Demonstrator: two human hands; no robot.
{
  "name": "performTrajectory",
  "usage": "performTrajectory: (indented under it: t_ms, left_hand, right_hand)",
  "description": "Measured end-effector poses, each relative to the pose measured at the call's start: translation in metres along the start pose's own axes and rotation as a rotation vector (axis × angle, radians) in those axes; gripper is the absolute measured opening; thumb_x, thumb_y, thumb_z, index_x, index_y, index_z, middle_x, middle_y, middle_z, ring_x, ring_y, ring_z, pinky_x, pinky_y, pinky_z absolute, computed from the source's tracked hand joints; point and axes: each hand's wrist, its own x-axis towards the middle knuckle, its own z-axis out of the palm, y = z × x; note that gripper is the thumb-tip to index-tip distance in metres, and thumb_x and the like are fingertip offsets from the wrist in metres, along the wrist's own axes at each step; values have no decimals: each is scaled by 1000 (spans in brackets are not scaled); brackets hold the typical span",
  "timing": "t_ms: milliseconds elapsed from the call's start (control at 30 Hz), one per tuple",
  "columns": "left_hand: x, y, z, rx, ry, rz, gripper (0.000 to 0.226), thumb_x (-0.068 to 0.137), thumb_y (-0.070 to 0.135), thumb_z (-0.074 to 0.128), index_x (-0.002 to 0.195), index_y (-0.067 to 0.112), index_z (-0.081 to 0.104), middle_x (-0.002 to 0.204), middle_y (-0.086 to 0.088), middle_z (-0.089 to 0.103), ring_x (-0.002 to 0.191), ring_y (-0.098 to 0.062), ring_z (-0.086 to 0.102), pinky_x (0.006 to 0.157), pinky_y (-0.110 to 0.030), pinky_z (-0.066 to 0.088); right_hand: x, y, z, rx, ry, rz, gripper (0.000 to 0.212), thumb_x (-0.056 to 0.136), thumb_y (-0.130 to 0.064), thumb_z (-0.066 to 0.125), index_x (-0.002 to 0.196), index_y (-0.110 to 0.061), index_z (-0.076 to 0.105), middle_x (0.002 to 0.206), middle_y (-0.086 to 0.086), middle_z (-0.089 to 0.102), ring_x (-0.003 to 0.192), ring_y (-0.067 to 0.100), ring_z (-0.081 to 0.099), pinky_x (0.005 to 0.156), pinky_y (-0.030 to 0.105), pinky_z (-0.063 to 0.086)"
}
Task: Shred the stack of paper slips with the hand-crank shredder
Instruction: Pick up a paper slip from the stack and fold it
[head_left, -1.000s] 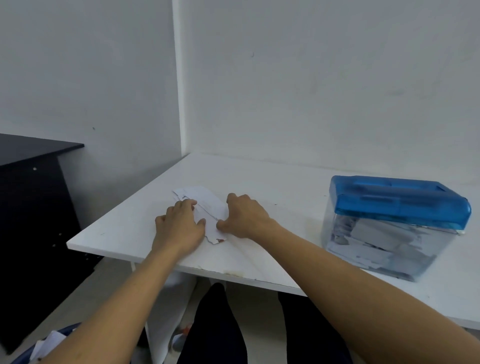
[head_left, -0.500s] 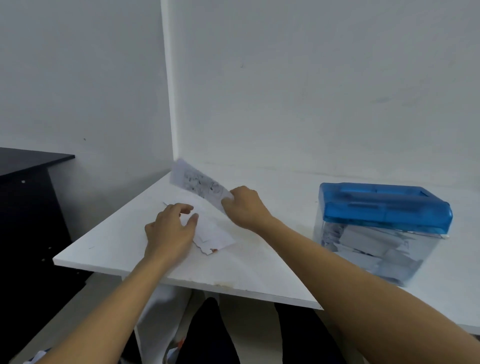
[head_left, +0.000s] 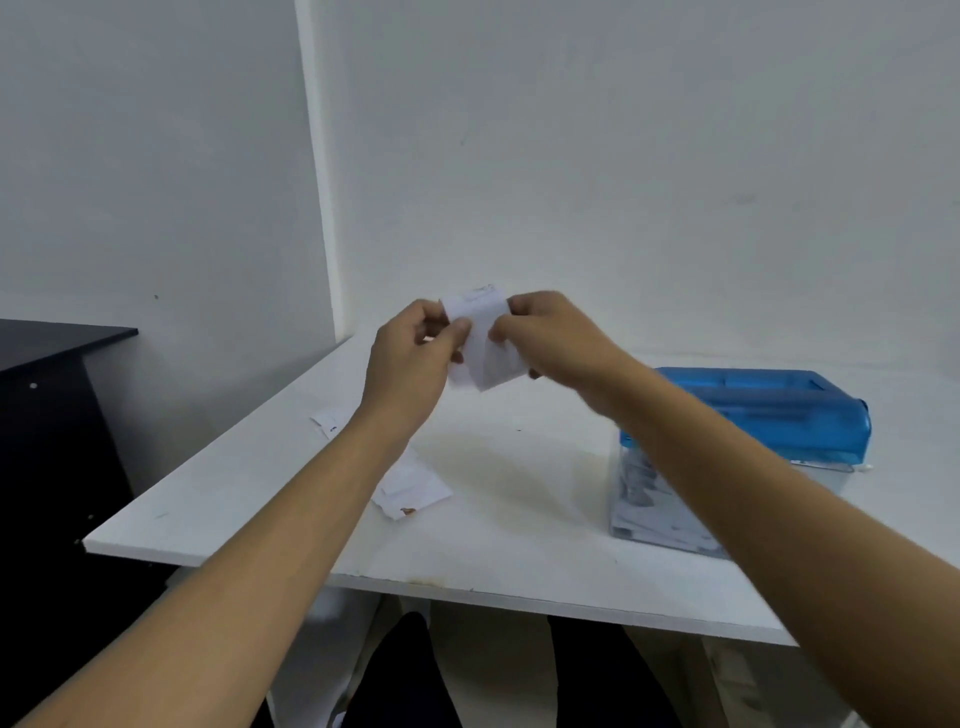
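Note:
A white paper slip (head_left: 485, 338) is held up in the air over the white table (head_left: 498, 525). My left hand (head_left: 410, 358) pinches its left edge and my right hand (head_left: 550, 338) pinches its right edge. The remaining stack of slips (head_left: 410, 491) lies on the table below my left forearm, partly hidden by it. One loose slip (head_left: 327, 422) lies further left. The hand-crank shredder (head_left: 748, 410) has a blue lid and a clear bin with paper pieces; my right forearm covers its left part. Its crank is not visible.
A black cabinet (head_left: 52, 426) stands left of the table. White walls meet in a corner behind the table. My dark-trousered legs (head_left: 400, 675) show under the table's front edge.
My right hand lifted one slip off the stack and raised it. My left hand left the stack and came up to pinch the slip's other edge.

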Motion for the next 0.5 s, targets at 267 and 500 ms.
performTrajectory:
  t_ms: [267, 500]
  left_hand:
    - [4, 59, 77, -69, -212, -8, 7, 99, 17, 58, 105, 15, 61, 96, 0, 69, 79, -11, 67, 76, -32, 57]
    - [-7, 92, 161, 688, -815, 193, 84, 87, 67, 61, 154, 25, 35, 159, 6, 37, 141, -17, 41, 110, -32, 36]
  right_hand:
    - [-26, 24, -118, -56, 203, 78, 12, 95, -15, 62, 103, -15, 70, 97, 6, 72, 81, 16, 64, 70, 28, 50]
    - [-55, 66, -186, 141, 462, 165, 7, 98, -20, 61, 98, -18, 67, 103, 8, 67, 94, 22, 63, 75, 28, 54]
